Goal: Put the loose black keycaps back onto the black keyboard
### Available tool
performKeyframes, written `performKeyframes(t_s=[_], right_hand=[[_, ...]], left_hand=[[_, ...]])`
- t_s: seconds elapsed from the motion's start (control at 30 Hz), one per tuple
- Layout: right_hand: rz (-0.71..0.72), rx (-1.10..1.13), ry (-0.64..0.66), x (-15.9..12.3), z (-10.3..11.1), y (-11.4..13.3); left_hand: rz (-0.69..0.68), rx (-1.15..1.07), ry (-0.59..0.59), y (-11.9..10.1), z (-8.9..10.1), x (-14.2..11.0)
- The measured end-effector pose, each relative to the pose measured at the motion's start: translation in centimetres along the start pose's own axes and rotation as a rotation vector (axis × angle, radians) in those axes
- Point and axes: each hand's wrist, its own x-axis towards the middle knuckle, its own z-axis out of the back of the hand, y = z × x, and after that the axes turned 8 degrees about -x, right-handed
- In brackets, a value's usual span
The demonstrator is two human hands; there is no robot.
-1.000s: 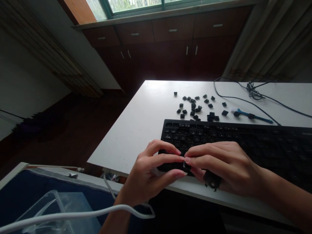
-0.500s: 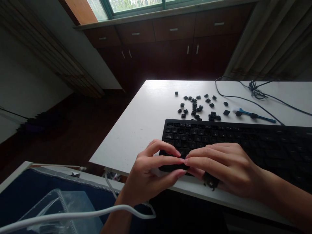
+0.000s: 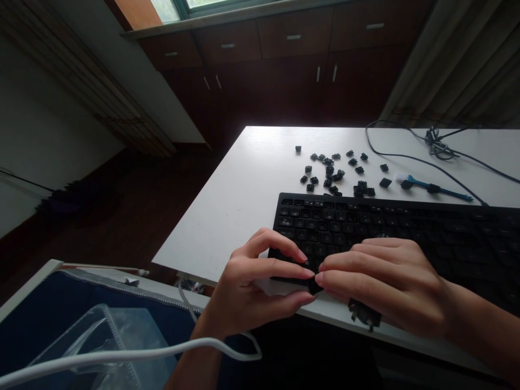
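A black keyboard point(image 3: 349, 203) lies on the white table, with keycaps off in several places. At its front left corner, my left hand point(image 3: 255, 276) is closed in a pinch, thumb and finger around a small black keycap point(image 3: 316, 285). The fingertips of my right hand point(image 3: 382, 281) meet that same piece from the right. Under the right palm, a dark piece with small prongs point(image 3: 365, 315), which looks like loose keycaps, is held by fingers that are mostly hidden. Several loose black keycaps point(image 3: 329, 170) are scattered behind the keyboard.
A blue brush point(image 3: 441, 189) lies behind the keyboard near its black cable point(image 3: 436, 143). The white table point(image 3: 211, 216) ends at the left and front. A white cable point(image 3: 162, 355) crosses the lower left above a clear plastic bag point(image 3: 134, 336). Cabinets point(image 3: 276, 81) stand beyond.
The view has tilted and shifted slightly, so the keyboard and loose keycaps sit a little further right. My fingertips stay together at the keyboard's front edge, and the small keycap between them shows more clearly.
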Motion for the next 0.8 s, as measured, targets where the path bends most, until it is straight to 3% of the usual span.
performKeyframes(t_s=[0.8], right_hand=[[0.04, 0.016, 0.017, 0.2, 0.33, 0.07]], left_hand=[[-0.023, -0.015, 0.029, 0.13, 0.22, 0.08]])
